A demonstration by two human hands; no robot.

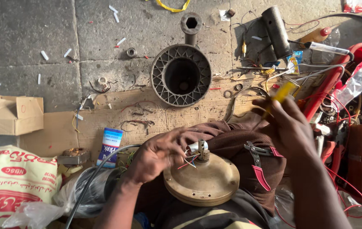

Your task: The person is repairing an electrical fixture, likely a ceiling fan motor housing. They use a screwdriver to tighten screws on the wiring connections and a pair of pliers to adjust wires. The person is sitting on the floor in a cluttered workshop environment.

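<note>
Brass-coloured motor housing (202, 180), round and domed, sits on the person's lap over a brown cloth (236, 135), its short central shaft (201, 149) pointing up. Thin red, blue and white wires (188, 161) sprout from the base of that shaft. The left hand (157, 154) rests on the housing's rim with its fingers pinched on those wires. The right hand (289, 127) is raised well clear of the housing, closed round a yellow-handled tool (280, 95); the tool's tip is blurred, so I cannot tell what kind it is. Red-handled pliers (259, 163) lie on the cloth just beside the housing.

On the stone floor beyond the knees lies a round ribbed casing (181, 75) with a hex socket (191, 23) behind it, a dark cylinder (276, 32), loose white bits and a small bearing (131, 52). A cardboard box (9, 113) stands to the left.

The housing is balanced on a knee rather than a firm surface, so I judge that a hard push could tip it off. The wires look fine and short; too much pull from the pinch might snap one at the shaft. The pliers could slide off the cloth if the leg shifts.
</note>
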